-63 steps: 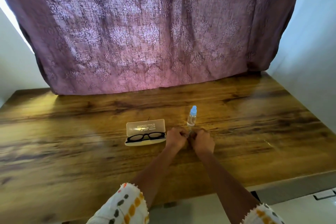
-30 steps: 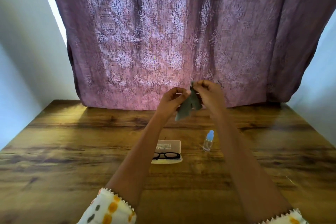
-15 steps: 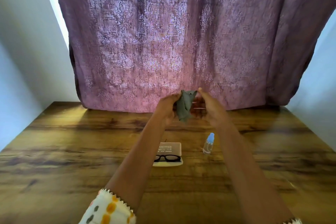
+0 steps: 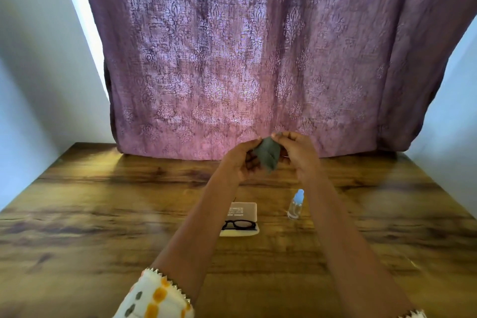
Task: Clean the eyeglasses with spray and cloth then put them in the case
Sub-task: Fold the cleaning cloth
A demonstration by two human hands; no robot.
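Note:
A small grey-green cloth [image 4: 268, 155] hangs crumpled in the air between my two hands, above the table. My left hand [image 4: 238, 161] pinches its left edge and my right hand [image 4: 296, 153] pinches its top right corner. Below them, black-framed eyeglasses [image 4: 239, 224] lie in an open cream case [image 4: 241, 233] whose lid stands up behind them. My left forearm hides the left end of the case. A small clear spray bottle [image 4: 295, 204] with a light blue cap stands upright to the right of the case.
The wooden table [image 4: 103, 214] runs wide to both sides. A purple patterned curtain [image 4: 245, 59] hangs behind its far edge, with white walls left and right.
Both hands lifted the cloth from the table beside the bottle up into the air. Over the last half second they spread it slightly between them. Glasses, case and bottle have not moved.

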